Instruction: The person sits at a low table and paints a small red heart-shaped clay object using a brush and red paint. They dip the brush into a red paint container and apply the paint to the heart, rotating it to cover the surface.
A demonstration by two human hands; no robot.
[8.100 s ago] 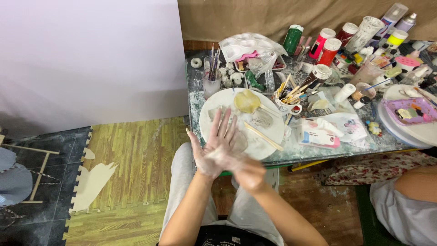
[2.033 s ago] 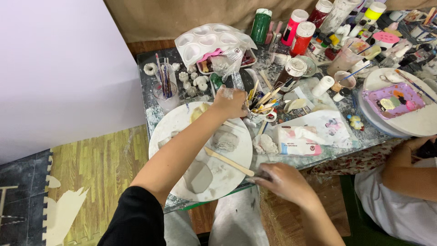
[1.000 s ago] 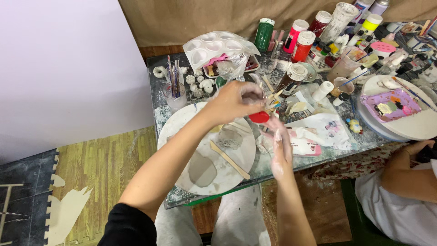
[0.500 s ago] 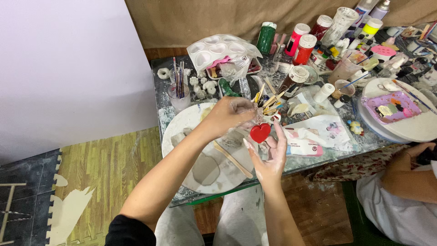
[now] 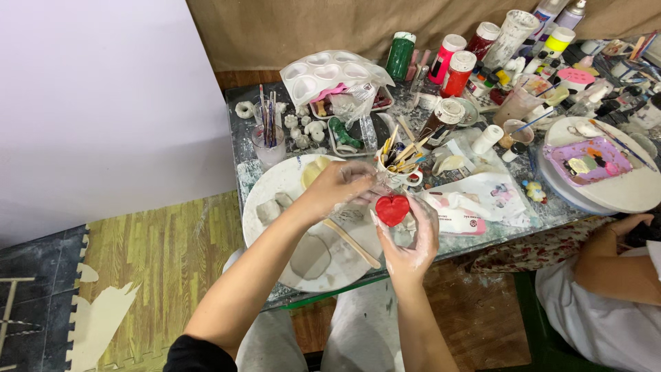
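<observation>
Cluttered and paint-splashed, the craft table (image 5: 551, 213) is standing against a brown backdrop, with wood-patterned floor mats showing on the left. A moment ago the left hand (image 5: 337, 189) was reaching far into the cup of tools (image 5: 398, 165); now it is sitting nearer, over the round white board (image 5: 275, 186), with a red heart-shaped cutter (image 5: 392, 209) brought up between both hands. The right hand (image 5: 407, 238), dusted with clay, is cupping the cutter from below with fingers curled loosely round it, while the left is pinching its upper left edge. That is suggesting the tool-picking is finished and the cutter is being readied over the board. One flattened grey clay slab (image 5: 310, 256) is lying on the board, with one wooden stick (image 5: 352, 242) beside it. Two red bottles (image 5: 456, 62) and one green bottle (image 5: 400, 56) are standing at the far edge. On the right, another person's arm (image 5: 609, 251) is resting near a second white board (image 5: 633, 196).
</observation>
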